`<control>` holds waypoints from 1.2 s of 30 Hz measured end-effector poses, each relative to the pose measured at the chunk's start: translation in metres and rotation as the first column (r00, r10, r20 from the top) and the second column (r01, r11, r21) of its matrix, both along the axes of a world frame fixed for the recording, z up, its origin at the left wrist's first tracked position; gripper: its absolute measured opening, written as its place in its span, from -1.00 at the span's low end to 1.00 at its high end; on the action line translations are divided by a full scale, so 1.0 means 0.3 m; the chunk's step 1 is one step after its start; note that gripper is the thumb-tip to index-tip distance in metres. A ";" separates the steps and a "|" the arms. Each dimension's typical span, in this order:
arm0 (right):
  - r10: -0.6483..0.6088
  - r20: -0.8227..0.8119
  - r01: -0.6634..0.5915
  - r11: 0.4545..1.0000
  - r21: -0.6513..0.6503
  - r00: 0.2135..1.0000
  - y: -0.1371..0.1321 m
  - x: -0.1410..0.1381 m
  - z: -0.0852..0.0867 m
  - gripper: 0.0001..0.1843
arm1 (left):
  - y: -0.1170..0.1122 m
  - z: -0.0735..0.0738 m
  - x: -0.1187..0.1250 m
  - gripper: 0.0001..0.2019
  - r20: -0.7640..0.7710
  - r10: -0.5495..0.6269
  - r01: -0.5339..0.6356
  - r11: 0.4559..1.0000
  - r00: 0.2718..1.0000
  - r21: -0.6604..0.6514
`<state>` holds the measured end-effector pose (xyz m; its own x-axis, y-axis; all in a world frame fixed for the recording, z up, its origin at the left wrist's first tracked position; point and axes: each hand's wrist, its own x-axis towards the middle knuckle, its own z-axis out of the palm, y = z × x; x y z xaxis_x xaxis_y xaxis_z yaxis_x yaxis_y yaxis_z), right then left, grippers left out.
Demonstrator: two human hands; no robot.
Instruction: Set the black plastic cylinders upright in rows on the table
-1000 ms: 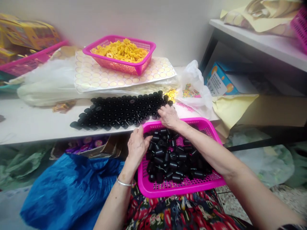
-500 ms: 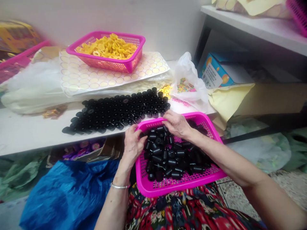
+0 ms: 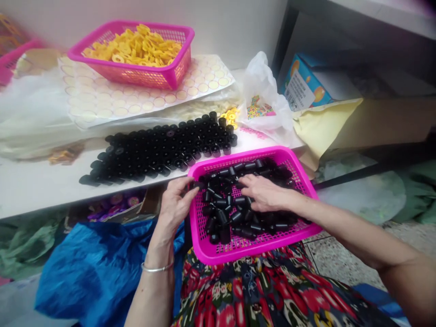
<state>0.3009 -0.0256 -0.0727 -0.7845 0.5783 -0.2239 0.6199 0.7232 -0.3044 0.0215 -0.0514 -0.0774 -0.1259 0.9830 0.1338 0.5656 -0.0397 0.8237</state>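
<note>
A pink basket (image 3: 207, 247) rests on my lap, holding a heap of small black caps (image 3: 235, 213). My left hand (image 3: 175, 202) is at the basket's left rim, its fingers pinched on one black cap. Inside the basket, my right hand (image 3: 264, 193) lies on the heap with its fingers curled among the caps. Just beyond, on the white table (image 3: 34, 186), stands a block of black caps (image 3: 160, 147) set upright in rows.
At the back a second pink basket (image 3: 132, 75) of yellow rings sits on a sheet of round stickers (image 3: 102, 102). A clear plastic bag (image 3: 264, 97) and a blue carton (image 3: 303, 86) lie at right. A blue bag (image 3: 98, 268) is below the table.
My right hand came back from the upright rows on the table into the basket heap. The left hand stayed at the basket's left rim. The view tilted down.
</note>
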 end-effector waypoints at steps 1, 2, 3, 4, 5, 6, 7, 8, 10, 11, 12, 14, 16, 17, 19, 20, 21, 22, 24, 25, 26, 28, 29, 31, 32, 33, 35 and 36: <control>-0.045 -0.006 0.046 0.999 0.025 0.999 0.008 0.031 0.006 -0.64 | -0.002 0.001 0.007 -0.69 -0.121 -0.050 0.056 0.997 0.991 0.044; -0.086 -0.015 0.086 0.995 0.047 0.996 0.016 0.058 0.011 -0.63 | -0.004 0.001 0.018 -0.70 -0.225 -0.097 0.118 0.989 0.970 0.084; -0.120 -0.028 0.121 0.990 0.066 0.992 0.023 0.081 0.013 -0.63 | -0.006 0.001 0.033 -0.71 -0.302 -0.136 0.178 0.977 0.943 0.115; -0.146 -0.045 0.150 0.985 0.081 0.988 0.028 0.100 0.013 -0.63 | -0.009 0.001 0.052 -0.73 -0.346 -0.175 0.233 0.963 0.922 0.135; -0.168 -0.068 0.174 0.980 0.097 0.983 0.031 0.114 0.010 -0.64 | -0.013 0.000 0.074 -0.76 -0.363 -0.228 0.294 0.946 0.903 0.136; -0.186 -0.095 0.196 0.974 0.113 0.978 0.033 0.124 0.006 -0.64 | -0.016 -0.002 0.099 -0.79 -0.363 -0.296 0.360 0.925 0.883 0.120; -0.203 -0.124 0.219 0.967 0.132 0.971 0.033 0.131 0.000 -0.64 | -0.019 -0.004 0.124 -0.81 -0.359 -0.376 0.432 0.898 0.854 0.087; -0.220 -0.155 0.243 0.958 0.150 0.963 0.031 0.135 -0.005 -0.65 | -0.022 -0.006 0.149 -0.81 -0.360 -0.460 0.505 0.863 0.812 0.037; -0.250 -0.215 0.291 0.939 0.183 0.944 0.027 0.141 -0.012 -0.66 | -0.023 -0.010 0.195 -0.78 -0.375 -0.601 0.618 0.781 0.705 -0.090; -0.262 -0.240 0.311 0.930 0.194 0.935 0.024 0.144 -0.012 -0.67 | -0.021 -0.012 0.216 -0.76 -0.386 -0.649 0.648 0.746 0.656 -0.153; -0.272 -0.260 0.328 0.923 0.202 0.926 0.020 0.149 -0.011 -0.67 | -0.017 -0.013 0.236 -0.74 -0.397 -0.682 0.663 0.719 0.614 -0.209; -0.285 -0.286 0.349 0.913 0.210 0.915 0.009 0.159 -0.006 -0.67 | -0.003 -0.015 0.271 -0.75 -0.413 -0.722 0.673 0.681 0.555 -0.288; -0.287 -0.294 0.356 0.909 0.217 0.912 -0.008 0.167 0.000 -0.67 | 0.018 -0.018 0.307 -0.76 -0.431 -0.762 0.706 0.630 0.483 -0.323; -0.289 -0.294 0.360 0.905 0.226 0.911 -0.019 0.169 0.000 -0.67 | 0.028 -0.022 0.325 -0.76 -0.441 -0.792 0.745 0.581 0.422 -0.329; -0.294 -0.293 0.368 0.897 0.244 0.910 -0.041 0.169 -0.003 -0.69 | 0.044 -0.031 0.360 -0.76 -0.468 -0.845 0.823 0.447 0.260 -0.350; -0.295 -0.299 0.372 0.894 0.249 0.908 -0.052 0.168 -0.007 -0.70 | 0.048 -0.037 0.376 -0.76 -0.483 -0.858 0.845 0.383 0.176 -0.372; -0.295 -0.313 0.377 0.893 0.245 0.903 -0.063 0.167 -0.012 -0.72 | 0.049 -0.043 0.389 -0.76 -0.500 -0.859 0.851 0.344 0.114 -0.396; -0.296 -0.340 0.385 0.894 0.230 0.892 -0.074 0.166 -0.017 -0.74 | 0.048 -0.049 0.399 -0.74 -0.519 -0.851 0.843 0.337 0.082 -0.419; -0.321 -0.441 0.429 0.888 0.169 0.838 -0.094 0.167 -0.026 -0.75 | 0.042 -0.059 0.406 -0.69 -0.551 -0.829 0.807 0.389 0.095 -0.445; -0.348 -0.502 0.465 0.876 0.127 0.792 -0.104 0.168 -0.030 -0.74 | 0.041 -0.062 0.404 -0.67 -0.552 -0.825 0.786 0.420 0.122 -0.454; -0.380 -0.560 0.503 0.861 0.078 0.736 -0.113 0.170 -0.032 -0.71 | 0.041 -0.064 0.398 -0.66 -0.536 -0.829 0.768 0.443 0.156 -0.462; -0.452 -0.648 0.566 0.824 -0.041 0.613 -0.132 0.175 -0.031 -0.66 | 0.048 -0.060 0.380 -0.69 -0.444 -0.852 0.746 0.482 0.277 -0.460; -0.487 -0.677 0.580 0.807 -0.109 0.552 -0.140 0.177 -0.030 -0.65 | 0.054 -0.054 0.368 -0.72 -0.358 -0.854 0.734 0.512 0.378 -0.446; -0.553 -0.704 0.568 0.783 -0.255 0.446 -0.155 0.179 -0.025 -0.63 | 0.061 -0.037 0.345 -0.75 -0.074 -0.793 0.701 0.574 0.605 -0.423; -0.585 -0.703 0.549 0.770 -0.326 0.404 -0.161 0.179 -0.022 -0.63 | 0.062 -0.027 0.334 -0.74 0.107 -0.716 0.685 0.597 0.690 -0.417; -0.613 -0.696 0.524 0.759 -0.387 0.374 -0.167 0.178 -0.021 -0.62 | 0.059 -0.016 0.325 -0.72 0.291 -0.617 0.677 0.607 0.732 -0.416; -0.652 -0.674 0.477 0.742 -0.470 0.349 -0.175 0.176 -0.022 -0.63 | 0.046 0.004 0.312 -0.64 0.586 -0.401 0.681 0.616 0.704 -0.396; -0.662 -0.666 0.462 0.737 -0.493 0.344 -0.177 0.174 -0.025 -0.63 | 0.038 0.012 0.309 -0.61 0.680 -0.307 0.679 0.626 0.666 -0.383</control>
